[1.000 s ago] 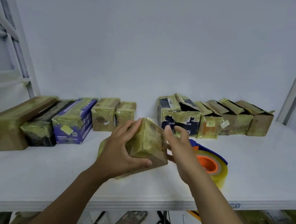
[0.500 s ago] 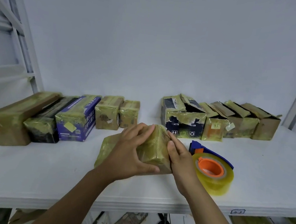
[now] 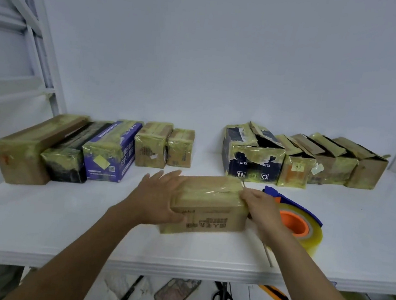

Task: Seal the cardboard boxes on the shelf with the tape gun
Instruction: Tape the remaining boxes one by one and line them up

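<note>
Tape [image 3: 208, 190] seemingly seals front box [image 3: 212, 215]; rear right boxes [image 3: 295, 171] gape, insides dark.

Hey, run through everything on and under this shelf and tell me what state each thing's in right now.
Front box, closed, taped, lying on shelf.
Left hand, fingers straight, pressed to its left end.
Right hand, fingers curled on its right end.
Tape gun, lying unheld on shelf.
Left row boxes, closed, taped.
Right row boxes, flaps open.
Scissors, closed, below shelf.
</note>
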